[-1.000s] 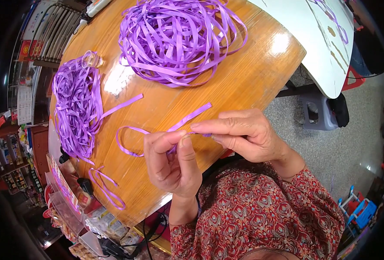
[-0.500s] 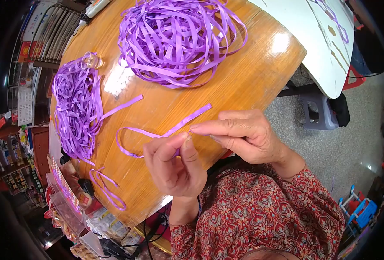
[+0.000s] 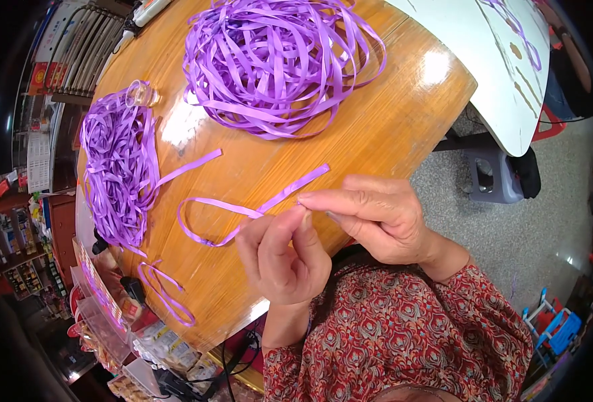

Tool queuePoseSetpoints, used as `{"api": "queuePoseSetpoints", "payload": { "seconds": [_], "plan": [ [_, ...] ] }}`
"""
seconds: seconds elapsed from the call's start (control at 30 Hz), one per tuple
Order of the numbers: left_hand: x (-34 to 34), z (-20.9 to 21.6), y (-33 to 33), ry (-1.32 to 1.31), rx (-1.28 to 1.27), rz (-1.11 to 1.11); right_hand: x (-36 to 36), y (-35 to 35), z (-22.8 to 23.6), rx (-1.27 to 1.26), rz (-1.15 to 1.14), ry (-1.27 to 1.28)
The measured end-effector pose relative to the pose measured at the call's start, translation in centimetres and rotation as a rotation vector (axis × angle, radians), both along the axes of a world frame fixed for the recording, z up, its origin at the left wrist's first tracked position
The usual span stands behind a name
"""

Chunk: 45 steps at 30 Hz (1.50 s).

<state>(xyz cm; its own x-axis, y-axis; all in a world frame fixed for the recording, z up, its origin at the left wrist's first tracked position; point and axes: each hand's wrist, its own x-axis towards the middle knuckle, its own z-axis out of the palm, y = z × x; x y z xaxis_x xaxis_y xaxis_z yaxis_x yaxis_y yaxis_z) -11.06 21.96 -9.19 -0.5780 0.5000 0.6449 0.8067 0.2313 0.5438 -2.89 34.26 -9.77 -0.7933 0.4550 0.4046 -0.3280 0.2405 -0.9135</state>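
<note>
My left hand [image 3: 284, 258] is raised over the near side of the table, thumb and forefinger pinched together. From the right comes my right hand [image 3: 380, 218], its fingers long and closed, the forefinger tip meeting the left fingertips. Whatever lies between the fingertips is too small to make out. Just beyond the hands a short purple ribbon [image 3: 296, 186] lies curled in a loop, partly hidden by the left hand. A large heap of purple ribbon [image 3: 263, 74] sits at the back of the table, and a second purple ribbon bundle [image 3: 117, 171] at the left.
Beside the left bundle stands a small clear cup [image 3: 140, 94]. Another ribbon loop [image 3: 166, 295] lies near the left edge of the wooden table [image 3: 390, 114]. A white table [image 3: 471, 53] adjoins at the right, with a grey stool [image 3: 489, 175] below. Someone's arm [image 3: 571, 50] shows at far right.
My left hand has shifted slightly to the right, and the fingertips stay together. At the far right a person's arm has come into view.
</note>
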Motion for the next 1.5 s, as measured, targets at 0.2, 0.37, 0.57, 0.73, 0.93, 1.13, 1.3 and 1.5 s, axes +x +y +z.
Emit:
{"api": "queuePoseSetpoints", "payload": {
  "seconds": [0.2, 0.37, 0.57, 0.73, 0.93, 1.13, 1.3, 1.5],
  "plan": [
    [-0.1, -0.2, -0.1, -0.032, 0.013, -0.002, -0.2, 0.2, -0.1, 0.007, 0.021, -0.007],
    [-0.3, -0.2, -0.1, -0.301, 0.121, -0.061, -0.3, 0.2, -0.6, -0.061, 0.037, 0.002],
    [-0.9, 0.1, -0.4, -0.401, 0.172, -0.126, 0.0, 0.8, -0.3, -0.072, 0.088, -0.043],
    [-1.2, 0.6, -0.5, -0.387, 0.121, -0.145, 0.1, 1.0, -0.3, -0.065, 0.104, -0.045],
    [-1.2, 1.1, -0.4, -0.494, 0.142, -0.169, 0.1, 1.1, -0.6, -0.082, 0.117, -0.062],
    [-2.1, 1.4, -0.7, -0.740, 0.177, -0.279, 0.2, 1.4, -0.6, -0.122, 0.193, -0.050],
    [-2.9, 0.9, -0.9, -1.054, 0.254, -0.418, 0.5, 1.9, -1.0, -0.200, 0.279, -0.063],
    [-3.4, 0.6, -1.3, -1.294, 0.228, -0.570, 0.8, 2.3, -0.5, -0.227, 0.353, -0.048]
  ]
}}
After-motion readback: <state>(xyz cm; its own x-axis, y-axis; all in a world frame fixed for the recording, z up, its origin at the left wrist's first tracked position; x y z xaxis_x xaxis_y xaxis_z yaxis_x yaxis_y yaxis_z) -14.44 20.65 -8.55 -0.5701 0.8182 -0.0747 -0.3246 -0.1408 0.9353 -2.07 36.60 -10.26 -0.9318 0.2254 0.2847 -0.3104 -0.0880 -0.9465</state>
